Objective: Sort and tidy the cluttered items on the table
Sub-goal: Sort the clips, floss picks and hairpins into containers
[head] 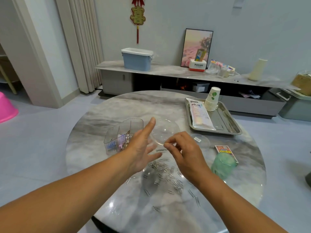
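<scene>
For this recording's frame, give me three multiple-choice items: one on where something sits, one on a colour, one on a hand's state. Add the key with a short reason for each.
1. Where does the stack of paper cups stand?
A. On the metal tray
B. Inside the clear organiser
C. On the floor

2. What colour is the translucent cup near the right edge of the table?
A. Red
B. Green
C. Black

3. What is the right hand doing?
A. Lying flat on the table
B. Gripping the paper cups
C. Pinching a small thin item at its fingertips

Key:
1 A, the cups stand in the tray's far corner beside the white pouch.
2 B, its body shows pale green.
3 C, thumb and forefinger meet above the scattered paper clips, while the left hand is spread open.
</scene>
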